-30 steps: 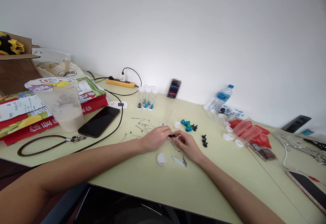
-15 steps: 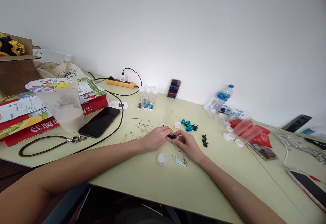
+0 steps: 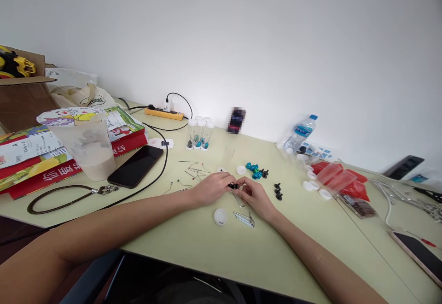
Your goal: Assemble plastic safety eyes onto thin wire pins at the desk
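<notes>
My left hand (image 3: 210,188) and my right hand (image 3: 254,197) meet at the middle of the pale green table (image 3: 193,244). Both pinch a small black part (image 3: 233,186) between their fingertips. A thin metal hex key (image 3: 239,201) hangs below the part, by my right fingers. A bundle of hex keys (image 3: 244,219) lies just under my right hand. A white cap (image 3: 220,216) sits beside it. Teal and black small parts (image 3: 255,171) lie just beyond my hands. Thin pins (image 3: 193,171) are scattered by my left hand.
A black phone (image 3: 135,166), a lidded plastic cup (image 3: 86,142) and red boxes (image 3: 41,156) stand at the left, with a cable and an orange power strip (image 3: 163,112). Clear vials (image 3: 199,133) stand behind. A water bottle (image 3: 299,133), red bags (image 3: 336,178) and white caps lie right.
Both hands stay pinched on the small black part in the same place. The view has shifted slightly.
</notes>
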`<move>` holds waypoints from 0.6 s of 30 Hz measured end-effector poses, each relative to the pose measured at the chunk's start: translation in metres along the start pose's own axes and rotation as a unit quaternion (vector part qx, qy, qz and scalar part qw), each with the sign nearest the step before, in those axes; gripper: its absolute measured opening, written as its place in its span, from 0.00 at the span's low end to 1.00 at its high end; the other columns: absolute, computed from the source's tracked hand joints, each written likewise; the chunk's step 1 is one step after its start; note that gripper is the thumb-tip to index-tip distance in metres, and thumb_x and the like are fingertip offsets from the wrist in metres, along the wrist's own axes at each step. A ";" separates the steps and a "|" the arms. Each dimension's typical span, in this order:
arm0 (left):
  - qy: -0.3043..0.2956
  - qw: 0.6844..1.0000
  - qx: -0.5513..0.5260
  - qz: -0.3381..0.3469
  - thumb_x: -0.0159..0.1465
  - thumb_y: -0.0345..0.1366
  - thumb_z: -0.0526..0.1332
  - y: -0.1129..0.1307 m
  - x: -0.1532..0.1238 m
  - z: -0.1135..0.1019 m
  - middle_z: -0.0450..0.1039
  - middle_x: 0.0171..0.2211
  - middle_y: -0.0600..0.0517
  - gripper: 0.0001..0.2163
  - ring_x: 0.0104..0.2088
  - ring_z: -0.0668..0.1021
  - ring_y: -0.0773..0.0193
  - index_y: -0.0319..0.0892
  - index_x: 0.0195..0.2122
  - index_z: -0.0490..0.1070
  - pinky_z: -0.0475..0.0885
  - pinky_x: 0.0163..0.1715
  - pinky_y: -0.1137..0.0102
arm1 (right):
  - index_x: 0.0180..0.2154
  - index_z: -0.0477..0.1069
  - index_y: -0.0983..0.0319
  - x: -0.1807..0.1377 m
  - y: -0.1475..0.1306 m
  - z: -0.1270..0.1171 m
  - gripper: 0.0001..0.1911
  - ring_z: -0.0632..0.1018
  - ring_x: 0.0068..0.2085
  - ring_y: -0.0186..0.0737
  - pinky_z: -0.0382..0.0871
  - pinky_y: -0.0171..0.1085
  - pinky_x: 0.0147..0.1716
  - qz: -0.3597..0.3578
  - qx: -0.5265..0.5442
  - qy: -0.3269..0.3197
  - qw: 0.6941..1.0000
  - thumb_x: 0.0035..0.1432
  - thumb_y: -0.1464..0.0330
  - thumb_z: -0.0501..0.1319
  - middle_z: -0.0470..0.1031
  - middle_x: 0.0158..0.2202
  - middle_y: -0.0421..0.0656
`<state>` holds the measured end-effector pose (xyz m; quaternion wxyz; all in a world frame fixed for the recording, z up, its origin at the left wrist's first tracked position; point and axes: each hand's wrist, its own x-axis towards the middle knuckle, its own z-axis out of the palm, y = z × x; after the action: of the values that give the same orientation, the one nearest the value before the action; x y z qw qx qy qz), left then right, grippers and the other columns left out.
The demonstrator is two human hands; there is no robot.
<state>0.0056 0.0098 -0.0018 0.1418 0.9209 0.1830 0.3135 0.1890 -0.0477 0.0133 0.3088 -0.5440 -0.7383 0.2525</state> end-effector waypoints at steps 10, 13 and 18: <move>0.000 1.000 -0.028 -0.005 0.65 0.36 0.49 -0.001 0.002 -0.001 0.70 0.37 0.50 0.10 0.38 0.72 0.65 0.41 0.40 0.67 0.66 0.39 0.71 | 0.36 0.66 0.61 0.000 0.000 -0.001 0.15 0.62 0.20 0.31 0.55 0.32 0.20 0.001 -0.004 -0.004 1.000 0.57 0.56 0.53 0.63 0.20 0.36; -0.006 1.000 -0.018 0.007 0.66 0.36 0.48 -0.002 0.002 0.000 0.70 0.36 0.49 0.11 0.38 0.72 0.64 0.40 0.39 0.68 0.66 0.40 0.70 | 0.37 0.66 0.61 0.001 0.000 -0.001 0.15 0.61 0.20 0.31 0.55 0.32 0.20 0.002 -0.008 -0.004 1.000 0.58 0.56 0.53 0.64 0.20 0.36; -0.009 1.000 -0.010 -0.019 0.66 0.36 0.47 0.001 0.001 0.000 0.68 0.35 0.49 0.10 0.36 0.71 0.65 0.39 0.39 0.65 0.66 0.36 0.71 | 0.37 0.65 0.61 0.000 -0.001 -0.001 0.16 0.63 0.20 0.31 0.55 0.32 0.20 0.009 -0.002 -0.009 1.000 0.58 0.55 0.52 0.63 0.20 0.35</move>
<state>0.0070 0.0096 -0.0012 0.1584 0.9188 0.1956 0.3040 0.1892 -0.0480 0.0147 0.2988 -0.5490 -0.7365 0.2586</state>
